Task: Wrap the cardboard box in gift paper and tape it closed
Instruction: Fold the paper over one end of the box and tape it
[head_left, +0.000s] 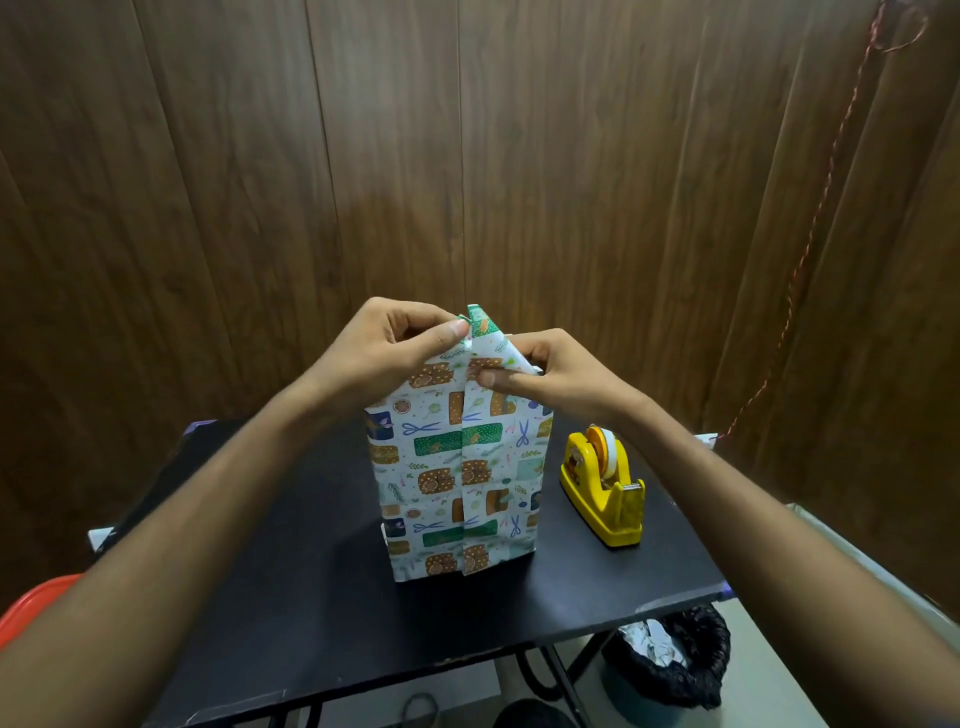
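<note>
A brown wood wall stands behind my black table. The wrapped box stands tall in the middle. My left hand and right hand pinch the top paper flap, and the tape holder sits nearer my right hand.

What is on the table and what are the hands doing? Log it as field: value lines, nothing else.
surface: black table
box: wrapped box stands upright, seam facing the camera
top end: gift paper flap sticks up, not folded down
left hand: pinches the paper at the top
right hand: pinches the paper at the top
tape: yellow tape dispenser, right of the box, untouched
</note>
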